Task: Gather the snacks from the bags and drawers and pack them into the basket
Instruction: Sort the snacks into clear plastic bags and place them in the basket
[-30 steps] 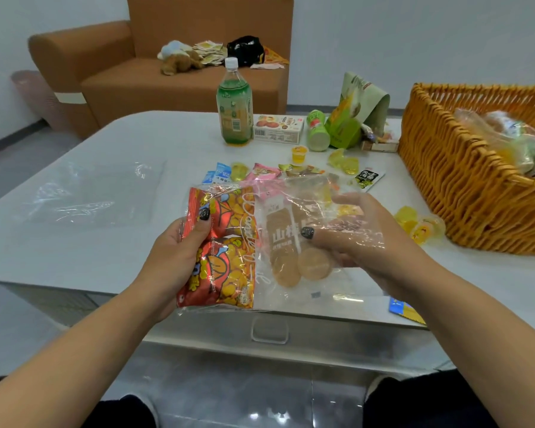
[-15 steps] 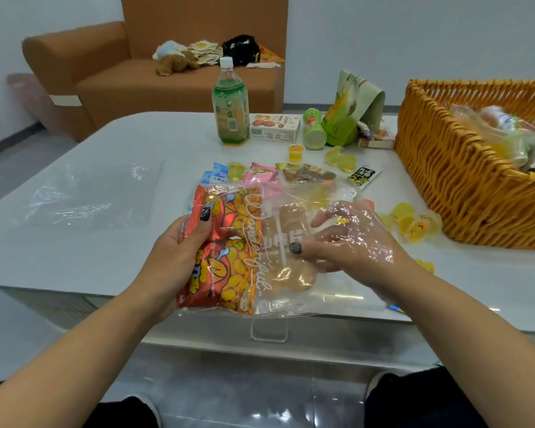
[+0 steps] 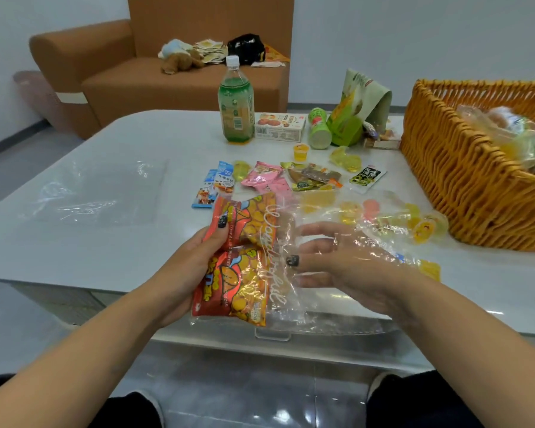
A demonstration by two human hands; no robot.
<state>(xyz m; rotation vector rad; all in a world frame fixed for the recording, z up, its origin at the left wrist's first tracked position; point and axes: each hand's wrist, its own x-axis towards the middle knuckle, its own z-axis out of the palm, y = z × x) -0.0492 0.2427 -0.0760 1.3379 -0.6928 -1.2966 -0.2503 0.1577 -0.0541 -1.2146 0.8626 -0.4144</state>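
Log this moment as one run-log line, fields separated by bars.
left hand: grips red snack packet | right hand: inside clear bag | basket: partly packed

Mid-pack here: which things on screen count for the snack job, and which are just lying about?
Job:
- clear bag, left hand gripping it, right hand inside
- red snack packets in that bag
- loose snacks on table
- wicker basket, partly filled

Lying about:
- green bottle
- empty plastic bag
- sofa with plush toy

I see the woven orange wicker basket on the white table, right of the scattered snack packets; the green plastic bottle stands behind them.
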